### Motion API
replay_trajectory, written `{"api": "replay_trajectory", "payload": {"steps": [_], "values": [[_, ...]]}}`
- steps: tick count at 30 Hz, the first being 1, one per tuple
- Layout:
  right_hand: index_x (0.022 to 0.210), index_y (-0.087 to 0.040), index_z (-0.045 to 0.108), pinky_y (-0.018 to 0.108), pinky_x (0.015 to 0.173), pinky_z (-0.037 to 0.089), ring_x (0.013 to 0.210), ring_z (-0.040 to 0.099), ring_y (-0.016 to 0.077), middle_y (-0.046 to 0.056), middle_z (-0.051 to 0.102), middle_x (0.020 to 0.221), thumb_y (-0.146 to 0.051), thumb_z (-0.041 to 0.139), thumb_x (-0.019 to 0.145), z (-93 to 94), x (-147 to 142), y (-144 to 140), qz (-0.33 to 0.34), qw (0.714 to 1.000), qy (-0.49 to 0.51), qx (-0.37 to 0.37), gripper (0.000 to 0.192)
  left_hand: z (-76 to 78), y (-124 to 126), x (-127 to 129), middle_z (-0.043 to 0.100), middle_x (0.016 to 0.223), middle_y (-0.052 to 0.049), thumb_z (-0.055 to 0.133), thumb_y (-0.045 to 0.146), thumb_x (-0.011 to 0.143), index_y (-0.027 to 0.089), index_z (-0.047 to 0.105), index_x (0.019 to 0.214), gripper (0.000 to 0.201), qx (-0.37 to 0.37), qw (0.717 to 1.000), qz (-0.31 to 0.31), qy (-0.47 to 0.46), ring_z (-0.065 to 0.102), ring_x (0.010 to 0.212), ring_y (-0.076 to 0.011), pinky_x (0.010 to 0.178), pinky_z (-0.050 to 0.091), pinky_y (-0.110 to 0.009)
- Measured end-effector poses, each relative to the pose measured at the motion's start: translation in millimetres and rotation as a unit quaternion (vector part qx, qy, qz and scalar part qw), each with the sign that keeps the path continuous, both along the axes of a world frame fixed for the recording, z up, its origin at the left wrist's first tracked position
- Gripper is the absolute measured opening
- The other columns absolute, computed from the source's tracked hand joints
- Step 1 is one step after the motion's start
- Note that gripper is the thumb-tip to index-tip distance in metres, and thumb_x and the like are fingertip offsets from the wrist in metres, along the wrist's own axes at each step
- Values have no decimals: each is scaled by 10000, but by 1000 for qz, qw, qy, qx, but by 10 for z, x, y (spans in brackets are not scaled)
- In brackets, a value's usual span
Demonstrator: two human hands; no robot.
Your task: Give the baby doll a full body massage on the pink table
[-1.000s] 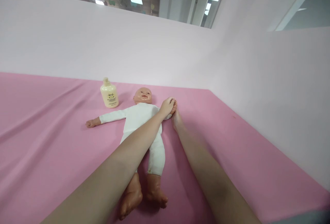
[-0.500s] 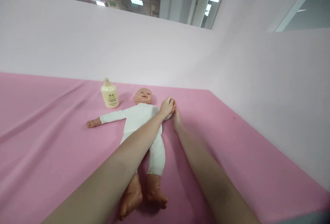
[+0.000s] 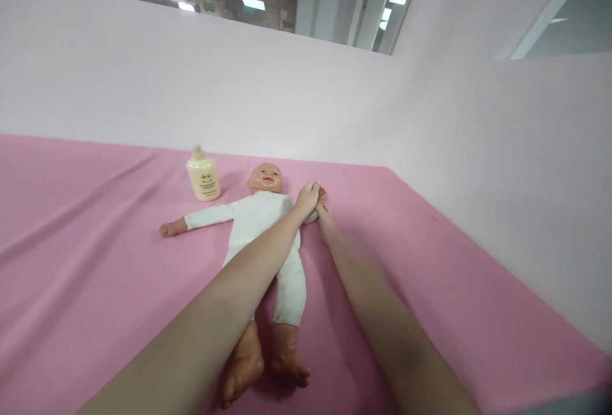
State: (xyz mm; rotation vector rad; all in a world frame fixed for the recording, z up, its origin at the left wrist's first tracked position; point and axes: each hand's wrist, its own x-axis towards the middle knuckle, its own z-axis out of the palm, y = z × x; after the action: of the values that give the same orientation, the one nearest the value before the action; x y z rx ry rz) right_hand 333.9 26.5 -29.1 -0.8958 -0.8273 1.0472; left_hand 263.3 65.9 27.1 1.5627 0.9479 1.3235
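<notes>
A baby doll [image 3: 258,214] with a white cloth body lies on its back on the pink sheet [image 3: 105,313]. My left hand [image 3: 308,199] is closed around the doll's hand [image 3: 322,194] on the right side of the picture. Just below it, my right hand [image 3: 327,222] is closed on the same doll hand and wrist from the right. Its fingers are partly hidden. My left forearm crosses over the doll's belly and hides part of one leg. The doll's other arm [image 3: 210,215] stretches out to the left, untouched.
Left of the doll's head stands a pale yellow pump bottle [image 3: 204,176]. White padded walls [image 3: 215,83] rise behind and to the right of the pink surface. Windows [image 3: 344,0] are set above them.
My right hand's fingers have shifted slightly down and left along the doll's hand, so more of the doll's fingers show. The doll's body and the bottle stay put.
</notes>
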Motion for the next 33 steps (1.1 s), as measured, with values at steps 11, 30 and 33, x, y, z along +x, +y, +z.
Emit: {"api": "replay_trajectory", "payload": {"steps": [11,30,33], "values": [[1147,-192,681,314,1020,523,1055,708,161,4,772,1001,-213,671,849,32,-29,-30,2,1000,-6,-18,299,-26,-14,34,600,700,-1,462,212,967,209,518,685,288,-23,999,-35,-10,587,718,-148,735,462,-264],[1051,-215,681,321,1034,546,1185,660,157,43,730,1167,-412,457,971,38,15,50,-29,994,105,11,309,-72,-24,33,701,821,-31,659,109,810,187,635,793,83,-8,997,-71,35,652,804,-168,830,506,-301],[997,-221,680,314,988,571,1145,675,165,41,738,1123,-320,470,930,48,45,52,-37,993,114,-1,242,-66,-49,27,689,784,-22,636,62,775,192,626,757,131,-7,996,-69,47,642,782,-170,822,503,-302]]}}
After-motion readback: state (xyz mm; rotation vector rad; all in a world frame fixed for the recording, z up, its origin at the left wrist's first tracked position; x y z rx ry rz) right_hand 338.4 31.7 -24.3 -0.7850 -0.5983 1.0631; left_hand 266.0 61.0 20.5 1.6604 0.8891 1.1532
